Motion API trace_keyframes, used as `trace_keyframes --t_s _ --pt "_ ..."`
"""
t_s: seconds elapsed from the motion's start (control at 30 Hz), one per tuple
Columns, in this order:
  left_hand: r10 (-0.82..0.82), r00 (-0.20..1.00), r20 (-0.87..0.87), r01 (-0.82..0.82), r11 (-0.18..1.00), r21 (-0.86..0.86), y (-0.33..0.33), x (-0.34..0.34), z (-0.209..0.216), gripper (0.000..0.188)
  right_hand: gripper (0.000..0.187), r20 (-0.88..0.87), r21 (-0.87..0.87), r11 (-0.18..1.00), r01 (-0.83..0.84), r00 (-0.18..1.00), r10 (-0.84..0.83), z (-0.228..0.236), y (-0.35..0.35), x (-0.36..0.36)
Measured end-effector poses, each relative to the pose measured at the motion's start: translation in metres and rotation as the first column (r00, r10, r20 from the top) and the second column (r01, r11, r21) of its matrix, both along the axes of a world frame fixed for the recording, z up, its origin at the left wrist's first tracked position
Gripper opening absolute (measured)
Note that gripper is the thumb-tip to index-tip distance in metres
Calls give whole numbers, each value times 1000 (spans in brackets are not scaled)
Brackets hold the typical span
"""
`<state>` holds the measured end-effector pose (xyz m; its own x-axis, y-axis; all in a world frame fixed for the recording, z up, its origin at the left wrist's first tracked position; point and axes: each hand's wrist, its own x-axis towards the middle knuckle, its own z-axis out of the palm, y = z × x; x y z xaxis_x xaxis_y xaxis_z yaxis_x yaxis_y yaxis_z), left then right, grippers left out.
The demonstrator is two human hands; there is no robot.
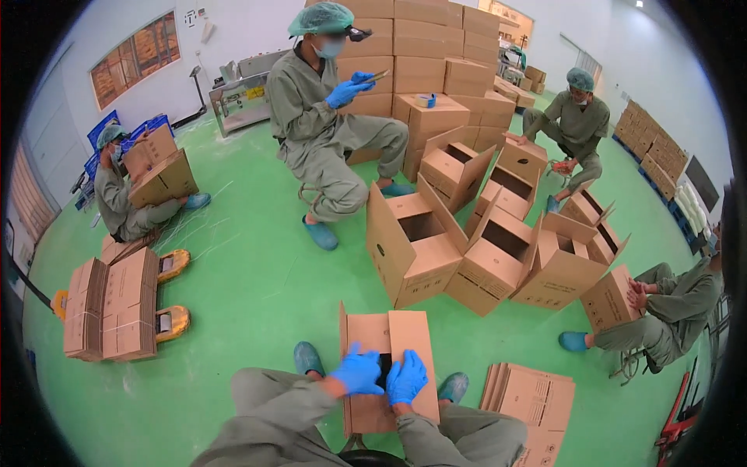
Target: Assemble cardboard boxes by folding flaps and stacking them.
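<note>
A brown cardboard box (412,331) stands between my knees, its flaps partly folded inward and a dark gap showing in the middle. My left hand (359,370), in a blue glove, is over the left flap beside the gap, with fingers apart. On the right flap rests my right hand (407,379), also gloved in blue, its fingers stretched out along the edge by the gap. Neither hand visibly holds anything.
Flat folded cartons (533,405) lie by my right leg. Ahead stand several part-opened boxes (416,245). Strapped carton bundles (128,303) sit on yellow pallet-jack forks at left. Seated co-workers surround the boxes; one (327,140) holds a phone-like object. Stacked cartons (420,39) rise behind.
</note>
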<state>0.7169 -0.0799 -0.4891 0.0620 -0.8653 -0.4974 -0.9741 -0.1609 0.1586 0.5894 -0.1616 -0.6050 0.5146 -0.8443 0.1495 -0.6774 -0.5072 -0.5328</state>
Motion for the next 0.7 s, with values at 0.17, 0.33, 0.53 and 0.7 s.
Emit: trace_keyframes --t_s 0.17,0.33,0.53,0.7 --pt "399 912 -96 -383 740 -553 86 51 -7 91 45 27 -16 999 -33 999 33 -1 34 25" --pt "337 923 -189 -383 735 -560 -4 10 -85 78 41 427 321 945 -58 900 -89 -12 16 21" --pt "248 969 4 -208 820 -532 -33 6 -113 71 30 331 732 637 -239 943 -26 -14 -7 -47" --pt "225 974 -34 -205 804 -559 -46 4 -120 74 34 52 902 103 -419 342 938 7 58 -44"
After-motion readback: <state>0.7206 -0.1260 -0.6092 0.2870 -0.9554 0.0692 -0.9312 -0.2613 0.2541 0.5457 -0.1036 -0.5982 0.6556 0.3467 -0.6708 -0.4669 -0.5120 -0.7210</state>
